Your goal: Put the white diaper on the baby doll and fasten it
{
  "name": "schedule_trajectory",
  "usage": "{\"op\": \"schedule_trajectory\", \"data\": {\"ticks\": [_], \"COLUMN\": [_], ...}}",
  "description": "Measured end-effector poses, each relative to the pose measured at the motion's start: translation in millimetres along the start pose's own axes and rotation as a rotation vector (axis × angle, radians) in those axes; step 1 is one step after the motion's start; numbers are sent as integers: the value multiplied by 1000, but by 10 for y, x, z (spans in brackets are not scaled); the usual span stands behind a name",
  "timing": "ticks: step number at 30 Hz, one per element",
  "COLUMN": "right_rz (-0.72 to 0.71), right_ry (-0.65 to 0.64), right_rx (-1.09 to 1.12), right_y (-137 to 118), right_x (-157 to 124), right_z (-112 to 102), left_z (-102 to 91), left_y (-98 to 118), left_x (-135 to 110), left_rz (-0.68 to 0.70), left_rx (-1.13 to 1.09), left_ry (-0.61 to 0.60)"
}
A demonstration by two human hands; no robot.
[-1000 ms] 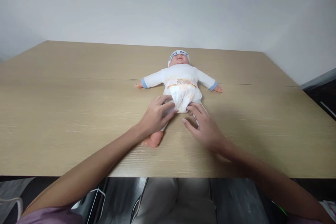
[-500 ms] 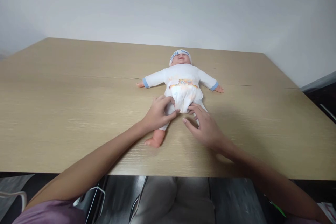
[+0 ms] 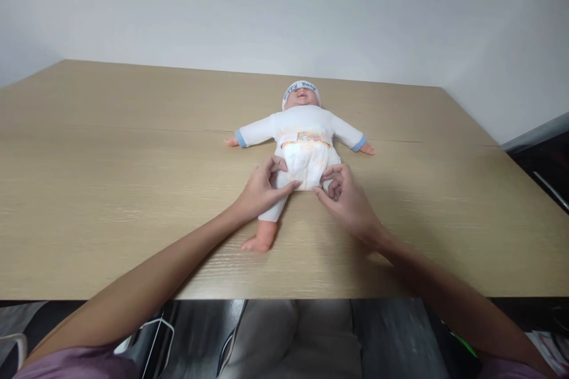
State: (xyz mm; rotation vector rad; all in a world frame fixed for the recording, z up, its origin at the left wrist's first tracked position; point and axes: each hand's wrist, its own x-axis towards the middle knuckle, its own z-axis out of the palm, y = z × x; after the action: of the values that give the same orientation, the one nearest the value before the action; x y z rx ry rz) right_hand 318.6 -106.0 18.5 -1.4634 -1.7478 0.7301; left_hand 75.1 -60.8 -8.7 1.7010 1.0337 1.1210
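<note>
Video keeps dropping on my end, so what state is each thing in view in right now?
doll: flat on its back on the table, arms spread, head away from the person
diaper: on the doll, waist strip across the belly
hat: on the doll's head
left hand: fingers pinched on the diaper's leg edge
right hand: fingers pinched on the diaper's opposite leg edge
table: bears the doll

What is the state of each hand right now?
Left hand: closed, pinching the diaper on the doll.
Right hand: closed, pinching the diaper's other side.
</note>
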Motion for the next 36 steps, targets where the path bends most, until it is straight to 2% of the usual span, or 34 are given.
{"op": "schedule_trajectory", "data": {"ticks": [6,10,16,19,22,27,30,34,36], "right_rz": [22,-64,-166,-185,-150,-57,-127,-217,-229], "right_ry": [46,27,-3,-17,7,-8,40,143,129], "right_rx": [-40,-148,-274,-264,-161,-7,-72,-98,-80], "right_y": [-14,10,41,45,41,29,63,157,184], "right_x": [40,41,52,67,85,85,71,90,97], "right_z": [-112,-190,-133,-61,-39,-114,-130,-86,-69], "left_z": [-9,-17,-57,-87,-102,-92,-81,-51,-31], "left_y": [45,99,222,269,278,207,127,31,16], "left_x": [-28,-60,-63,-44,-14,29,37,41,31], "left_rz": [-113,-131,-75,-85,-156,-321,-297,-223,-193], "left_rx": [-1,75,178,178,85,-280,-340,-253,-209], "left_ry": [66,71,-17,-69,-91,-83,-65,-5,29]}}
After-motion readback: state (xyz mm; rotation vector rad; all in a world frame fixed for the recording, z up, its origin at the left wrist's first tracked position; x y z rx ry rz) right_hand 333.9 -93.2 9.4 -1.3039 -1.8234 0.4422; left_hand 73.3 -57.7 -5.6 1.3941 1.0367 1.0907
